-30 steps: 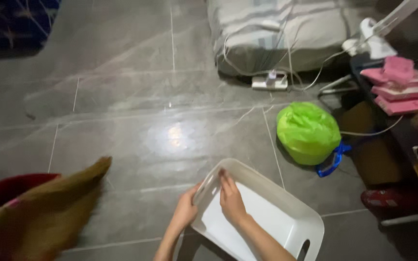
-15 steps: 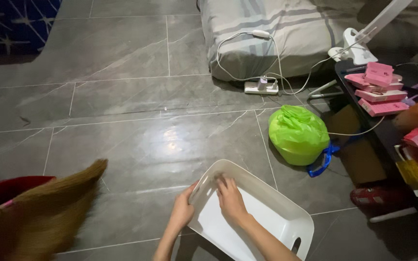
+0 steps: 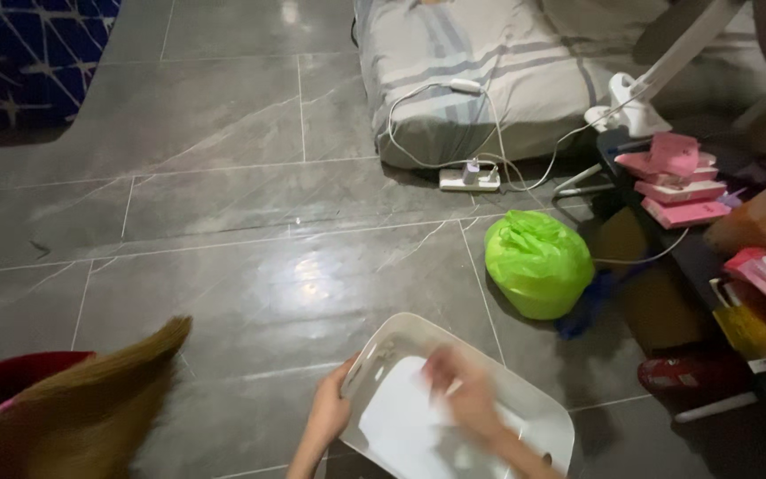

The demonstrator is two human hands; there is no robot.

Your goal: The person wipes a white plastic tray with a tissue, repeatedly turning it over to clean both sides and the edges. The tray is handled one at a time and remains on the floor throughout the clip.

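A white plastic bin (image 3: 525, 390) with handle slots lies tilted on the grey tiled floor in front of me. My left hand (image 3: 330, 410) grips its near-left rim by the handle slot. My right hand (image 3: 467, 395) is inside the bin, over its pale bottom, and is blurred by motion. Its fingers cannot be made out, and I cannot tell whether it holds anything.
A straw broom head (image 3: 73, 408) and a red container (image 3: 2, 377) sit at the lower left. A tied green bag (image 3: 538, 263) lies right of the bin. Behind are grey bedding (image 3: 489, 71), a power strip (image 3: 469, 177) with cables, and a dark low table with pink boxes (image 3: 676, 173).
My right hand has moved from the bin's left inner wall towards its middle and is now blurred. My left hand has kept its grip on the rim. The view has tilted slightly.
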